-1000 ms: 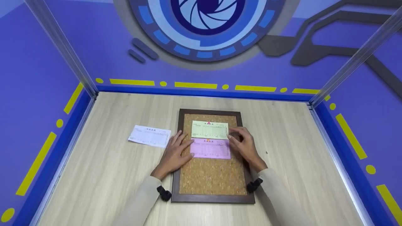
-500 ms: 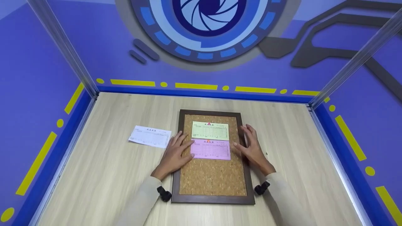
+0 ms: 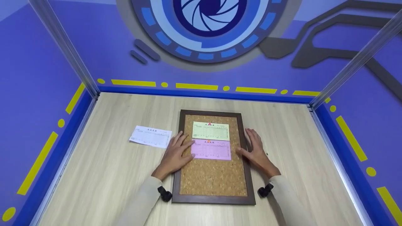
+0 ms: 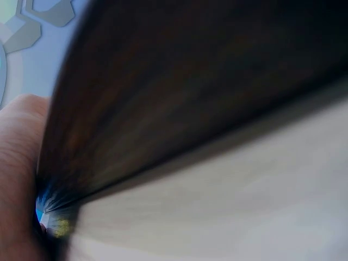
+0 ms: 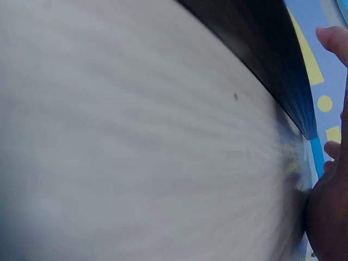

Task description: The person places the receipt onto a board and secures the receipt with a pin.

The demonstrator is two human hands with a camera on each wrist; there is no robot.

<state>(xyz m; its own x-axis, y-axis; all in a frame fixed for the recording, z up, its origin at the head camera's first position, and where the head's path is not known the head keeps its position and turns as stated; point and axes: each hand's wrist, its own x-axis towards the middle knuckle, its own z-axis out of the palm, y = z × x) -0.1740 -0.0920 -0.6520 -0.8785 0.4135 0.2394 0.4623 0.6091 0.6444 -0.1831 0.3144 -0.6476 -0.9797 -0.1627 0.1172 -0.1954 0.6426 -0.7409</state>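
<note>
A corkboard (image 3: 213, 179) in a dark brown wooden frame lies on the table in the head view. Pinned to it are a pale green printed slip (image 3: 211, 131) with a red pushpin (image 3: 209, 124) at its top and, just below, a pink slip (image 3: 211, 150) with an orange pushpin (image 3: 209, 141). My left hand (image 3: 176, 153) rests across the frame's left side, fingers spread, thumb and index fingertips at the pink slip's left edge. My right hand (image 3: 258, 153) is at the right side of the frame, thumb over the rail and the other fingers extended outside it.
A white printed slip (image 3: 150, 136), slightly creased, lies on the wooden table (image 3: 110, 175) left of the board. Blue printed walls (image 3: 201, 73) enclose the back and both sides. The dark frame (image 4: 190, 70) fills much of the left wrist view.
My right hand has moved away from the green slip, rightward to the frame's right edge, its fingers spreading out. My left hand and the slips stay in place.
</note>
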